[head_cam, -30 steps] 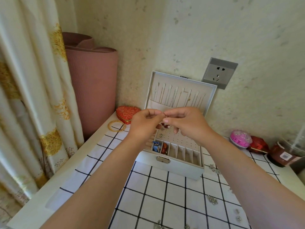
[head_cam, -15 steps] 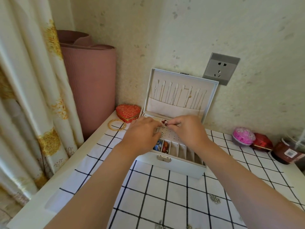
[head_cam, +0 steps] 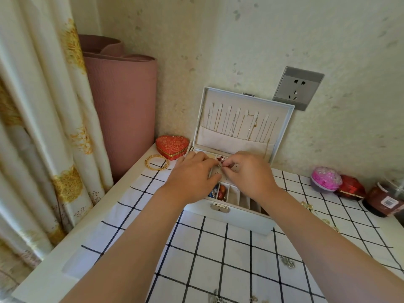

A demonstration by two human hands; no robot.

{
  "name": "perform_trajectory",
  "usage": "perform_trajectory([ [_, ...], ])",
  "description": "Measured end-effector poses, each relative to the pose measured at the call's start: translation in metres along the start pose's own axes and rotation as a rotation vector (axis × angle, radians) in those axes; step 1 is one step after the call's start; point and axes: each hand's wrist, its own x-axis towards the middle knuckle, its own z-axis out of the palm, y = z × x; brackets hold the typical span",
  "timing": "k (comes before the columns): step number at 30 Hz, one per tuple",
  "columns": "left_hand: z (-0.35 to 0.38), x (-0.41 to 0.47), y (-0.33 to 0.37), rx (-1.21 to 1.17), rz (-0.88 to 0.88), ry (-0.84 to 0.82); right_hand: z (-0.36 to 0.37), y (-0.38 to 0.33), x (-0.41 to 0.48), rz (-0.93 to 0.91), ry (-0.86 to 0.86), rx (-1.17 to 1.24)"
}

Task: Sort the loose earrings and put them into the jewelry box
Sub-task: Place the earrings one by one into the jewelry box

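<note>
There, red earring (head_cam: 220,159) between the fingers (head_cam: 232,161).

There is only one view. The camera sits on the person's head and looks forward and down along both forearms to the jewelry box (head_cam: 240,217) against the wall (head_cam: 240,40). The curtain (head_cam: 43,106) fills the left edge. The camera is near: the compartments (head_cam: 232,196) are clear, but the earring (head_cam: 220,159) between the left hand (head_cam: 192,171) and right hand (head_cam: 249,173) is maybe too small to read.
</note>
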Motion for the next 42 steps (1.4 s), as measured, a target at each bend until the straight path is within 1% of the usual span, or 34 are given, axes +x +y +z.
perform_trajectory([
  [3,0.000,0.000,0.000,-0.010,0.007,-0.002,-0.005,0.003,0.002,-0.020,-0.068,0.005],
  [8,0.000,0.000,-0.001,-0.004,0.010,-0.044,-0.014,0.002,0.002,-0.035,-0.125,-0.005],
  [11,-0.004,-0.002,0.001,-0.056,0.002,-0.048,-0.023,0.001,-0.001,-0.006,-0.131,0.015],
  [15,-0.014,-0.015,0.008,-0.103,0.058,-0.004,-0.040,-0.007,-0.012,0.011,-0.114,0.043],
  [18,-0.024,-0.035,0.015,-0.126,0.111,0.066,-0.054,-0.019,-0.032,-0.032,-0.156,0.036],
  [20,-0.033,-0.051,0.020,-0.182,0.121,0.063,-0.062,-0.027,-0.049,-0.042,-0.193,0.027],
  [22,-0.042,-0.068,0.026,-0.275,0.091,-0.041,-0.070,-0.036,-0.069,-0.041,-0.231,0.054],
  [24,-0.049,-0.083,0.031,-0.327,0.062,-0.198,-0.076,-0.046,-0.091,-0.037,-0.313,0.087],
  [28,-0.057,-0.107,0.037,-0.225,0.020,-0.527,-0.074,-0.054,-0.131,0.017,-0.593,0.058],
  [30,-0.057,-0.117,0.040,-0.200,0.000,-0.628,-0.071,-0.057,-0.145,0.088,-0.685,0.058],
  [32,-0.056,-0.124,0.044,-0.178,0.007,-0.672,-0.067,-0.062,-0.156,0.132,-0.724,0.061],
  [34,-0.053,-0.130,0.050,-0.147,0.021,-0.691,-0.063,-0.068,-0.163,0.129,-0.734,0.054],
  [38,-0.046,-0.134,0.059,-0.107,0.051,-0.678,-0.053,-0.077,-0.166,0.108,-0.697,0.070],
  [42,-0.046,-0.129,0.059,-0.135,0.024,-0.712,-0.049,-0.078,-0.162,0.092,-0.702,0.085],
])
